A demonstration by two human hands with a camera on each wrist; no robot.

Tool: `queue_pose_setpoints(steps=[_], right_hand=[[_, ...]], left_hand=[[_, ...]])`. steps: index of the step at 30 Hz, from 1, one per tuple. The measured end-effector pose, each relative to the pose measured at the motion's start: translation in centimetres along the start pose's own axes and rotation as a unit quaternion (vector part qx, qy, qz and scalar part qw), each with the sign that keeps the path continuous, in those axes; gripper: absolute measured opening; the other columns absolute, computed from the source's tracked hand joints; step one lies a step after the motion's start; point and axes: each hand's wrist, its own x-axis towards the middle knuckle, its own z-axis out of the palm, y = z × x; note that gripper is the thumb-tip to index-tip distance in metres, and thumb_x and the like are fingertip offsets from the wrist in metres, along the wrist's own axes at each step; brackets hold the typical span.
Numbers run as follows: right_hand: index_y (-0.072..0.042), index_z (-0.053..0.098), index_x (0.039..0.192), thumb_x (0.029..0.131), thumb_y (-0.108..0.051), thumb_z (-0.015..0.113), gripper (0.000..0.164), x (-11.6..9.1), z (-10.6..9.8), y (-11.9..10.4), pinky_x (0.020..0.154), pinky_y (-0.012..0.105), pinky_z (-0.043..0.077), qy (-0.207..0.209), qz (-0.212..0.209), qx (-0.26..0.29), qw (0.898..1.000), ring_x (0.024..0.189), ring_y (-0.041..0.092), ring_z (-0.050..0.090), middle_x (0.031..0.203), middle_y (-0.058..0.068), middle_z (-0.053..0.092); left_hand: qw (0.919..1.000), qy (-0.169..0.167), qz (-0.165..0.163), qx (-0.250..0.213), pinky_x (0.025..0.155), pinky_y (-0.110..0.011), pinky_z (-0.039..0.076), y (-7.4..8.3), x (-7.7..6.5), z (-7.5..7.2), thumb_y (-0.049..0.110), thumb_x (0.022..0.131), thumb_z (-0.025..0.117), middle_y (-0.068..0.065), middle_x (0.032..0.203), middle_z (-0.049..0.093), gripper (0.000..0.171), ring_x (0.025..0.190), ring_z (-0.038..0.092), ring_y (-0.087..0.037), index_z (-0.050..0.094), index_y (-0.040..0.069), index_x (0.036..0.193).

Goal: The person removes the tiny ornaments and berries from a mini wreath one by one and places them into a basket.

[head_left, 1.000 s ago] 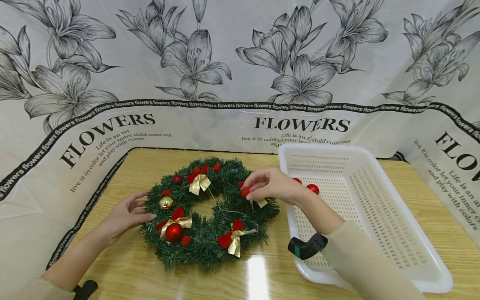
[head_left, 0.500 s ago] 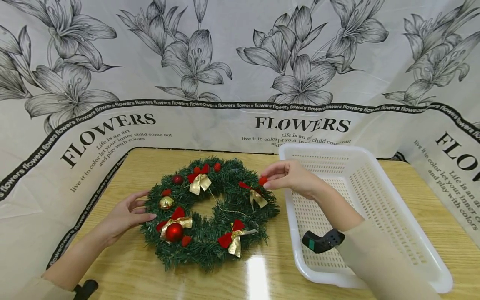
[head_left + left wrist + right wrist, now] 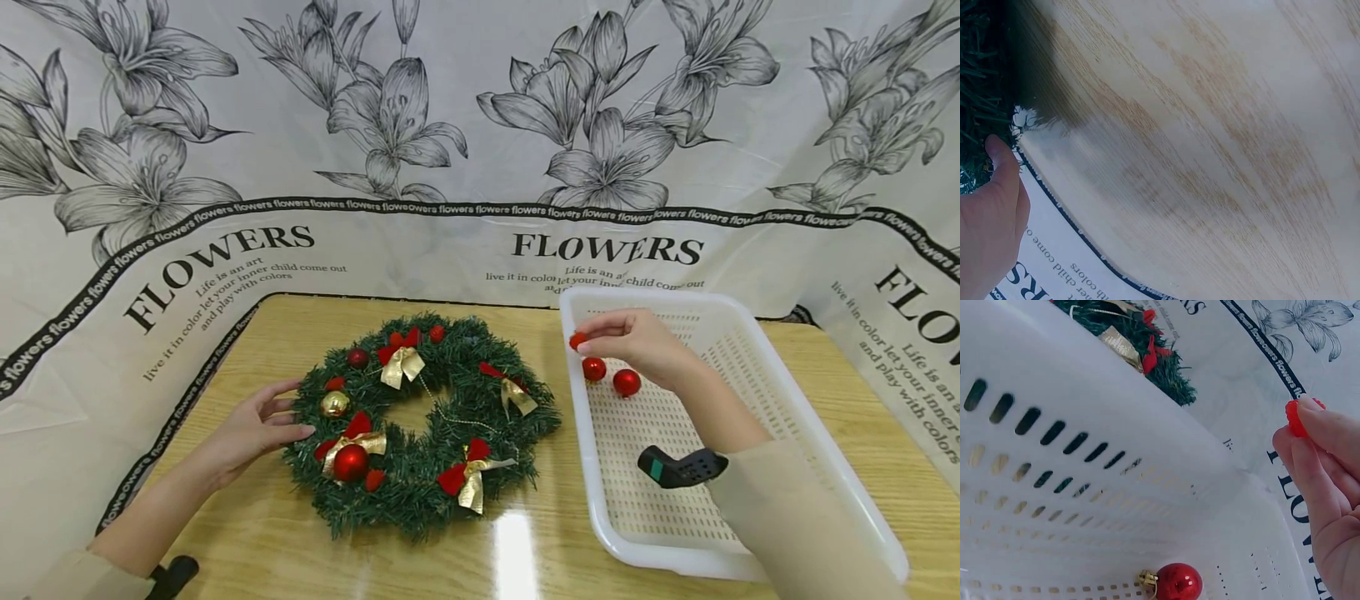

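**Small Red Ornament Between Right Fingertips, Wreath Lying to the Left**

Nearest to the person is the left hand, which rests on the left outer edge of the green wreath. Its thumb and fingers are apart; some fingertips go into the needles, so how firmly they press cannot be told. The wreath lies flat on the surface and, being round, has no long axis to follow.

To the right stands the white basket, with its long axis running from near right to far left. In its far left part lie 2 red balls.

A little farther, the right hand pinches 1 small red ornament between thumb and fingers. The ornament appears over the basket's left wall, close to the far corner; its exact height is unclear. The 2 balls are near it, toward the person, while the wreath is to the left, across a strip of surface. The right hand is clearly the nearer to the balls.
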Motion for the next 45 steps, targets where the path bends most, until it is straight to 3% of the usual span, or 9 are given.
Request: queue_pose_setpoints(steps=[4, 14, 21, 25, 30, 34, 40, 45], right_hand=[[0.013, 0.056, 0.116, 0.083, -0.005, 0.069, 0.040, -0.3, -1.1, 0.6, 0.082, 0.025, 0.050, 0.008, -0.007, -0.002, 1.000, 0.087, 0.012, 0.066, 0.090, -0.005, 0.070], [-0.004, 0.066, 0.104, 0.085, -0.007, 0.068, 0.020, -1.0, -3.1, 2.2, 0.083, 0.017, 0.046, 0.047, -0.007, 0.005, 0.999, 0.091, 0.006, 0.063, 0.091, -0.009, 0.069], [-0.013, 0.069, 0.099, 0.086, -0.011, 0.068, 0.014, -1.6, -4.7, 3.8, 0.078, 0.015, 0.048, 0.104, 0.007, 0.026, 0.994, 0.089, 0.001, 0.062, 0.090, -0.013, 0.068], [-0.007, 0.066, 0.103, 0.086, -0.012, 0.068, 0.017, -1.9, -5.7, 5.2, 0.076, 0.013, 0.047, 0.122, 0.020, 0.002, 0.992, 0.085, -0.001, 0.061, 0.087, -0.016, 0.067], [0.008, 0.057, 0.114, 0.087, -0.014, 0.067, 0.036, -2.1, -6.6, 6.5, 0.075, 0.013, 0.047, 0.131, 0.036, -0.036, 0.990, 0.083, -0.002, 0.060, 0.087, -0.018, 0.065], [0.011, 0.052, 0.120, 0.087, -0.017, 0.067, 0.046, -2.4, -7.0, 7.1, 0.078, 0.016, 0.046, 0.131, 0.063, -0.087, 0.986, 0.084, -0.004, 0.057, 0.094, -0.010, 0.066], [0.010, 0.054, 0.119, 0.087, -0.014, 0.066, 0.042, -2.7, -6.6, 8.0, 0.086, 0.029, 0.047, 0.115, 0.076, -0.153, 0.979, 0.087, 0.002, 0.058, 0.108, 0.017, 0.065], [0.012, 0.057, 0.111, 0.084, -0.007, 0.067, 0.034, -2.6, -6.2, 8.6, 0.077, 0.029, 0.050, 0.094, 0.089, -0.176, 0.976, 0.085, 0.013, 0.060, 0.101, 0.018, 0.066]], left_hand=[[1.0000, -0.001, 0.003, -0.001, 0.098, -0.058, 0.034, -0.1, 0.1, 0.0, 0.014, 0.084, 0.069, -0.033, 0.146, 0.011, 0.087, 0.130, 0.019, -0.051, 0.012, 0.004, 0.149], [0.9999, -0.004, 0.004, -0.013, 0.098, -0.056, 0.035, -0.3, 0.2, 0.0, 0.013, 0.084, 0.070, -0.033, 0.147, 0.010, 0.088, 0.131, 0.019, -0.050, 0.011, 0.004, 0.149], [0.9999, -0.005, 0.002, -0.015, 0.098, -0.056, 0.035, -0.5, 0.2, 0.0, 0.013, 0.084, 0.069, -0.033, 0.147, 0.009, 0.088, 0.131, 0.019, -0.050, 0.011, 0.005, 0.149], [0.9999, -0.003, 0.004, -0.014, 0.098, -0.055, 0.036, -0.5, 0.2, 0.0, 0.013, 0.084, 0.069, -0.032, 0.147, 0.010, 0.087, 0.131, 0.019, -0.050, 0.012, 0.005, 0.149], [0.9999, -0.001, 0.004, -0.013, 0.097, -0.055, 0.037, -0.3, 0.2, 0.0, 0.013, 0.084, 0.069, -0.032, 0.147, 0.011, 0.087, 0.130, 0.020, -0.050, 0.012, 0.004, 0.149], [0.9999, 0.000, 0.004, -0.013, 0.097, -0.054, 0.037, -0.2, 0.2, 0.1, 0.013, 0.084, 0.070, -0.032, 0.147, 0.011, 0.087, 0.131, 0.020, -0.049, 0.012, 0.004, 0.149], [0.9999, 0.001, 0.004, -0.011, 0.097, -0.053, 0.038, -0.2, 0.2, 0.0, 0.013, 0.084, 0.069, -0.033, 0.146, 0.012, 0.087, 0.131, 0.020, -0.050, 0.012, 0.004, 0.149], [0.9999, -0.002, 0.003, -0.011, 0.098, -0.054, 0.037, -0.3, 0.2, 0.0, 0.013, 0.084, 0.069, -0.033, 0.147, 0.011, 0.088, 0.131, 0.019, -0.050, 0.011, 0.005, 0.149]])
